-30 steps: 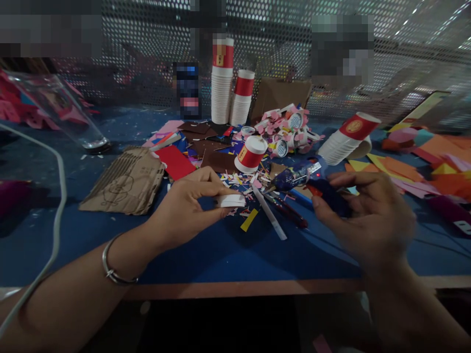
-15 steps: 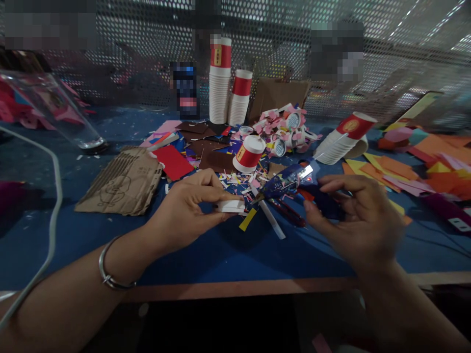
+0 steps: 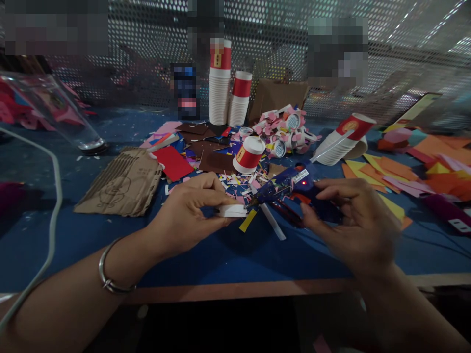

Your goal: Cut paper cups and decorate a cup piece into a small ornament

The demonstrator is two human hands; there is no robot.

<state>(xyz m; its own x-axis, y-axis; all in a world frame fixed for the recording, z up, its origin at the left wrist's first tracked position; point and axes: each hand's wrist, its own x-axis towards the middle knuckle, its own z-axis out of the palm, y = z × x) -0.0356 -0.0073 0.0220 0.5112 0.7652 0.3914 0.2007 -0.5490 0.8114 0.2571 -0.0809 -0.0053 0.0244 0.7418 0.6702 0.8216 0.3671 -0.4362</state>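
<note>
Between thumb and fingers, my left hand (image 3: 189, 213) pinches a small white paper piece (image 3: 232, 211), perhaps a cut cup rim. My right hand (image 3: 356, 223) is wrapped around the handle of a blue glue gun (image 3: 285, 184) with a red light glowing on its side. A clear glue stick (image 3: 336, 145) pokes out of its back. The gun's nozzle sits right at the far edge of the white piece; whether it touches I cannot tell. Below lie a yellow paper strip (image 3: 248, 221), a whitish strip (image 3: 273, 223) and red-handled pliers or scissors (image 3: 290, 214), partly hidden.
Paper scraps surround an upturned red-and-white cup (image 3: 249, 154). Behind stand stacked paper cups (image 3: 219, 98) and a pile of pink-trimmed cup pieces (image 3: 283, 127). Flattened cardboard (image 3: 119, 181) and a clear tumbler (image 3: 69, 113) lie left, coloured paper (image 3: 434, 157) right. A white cable (image 3: 55, 206) hangs at left.
The glue gun has tilted and its nozzle has come down and left to the white piece. My left hand has shifted the piece slightly right.
</note>
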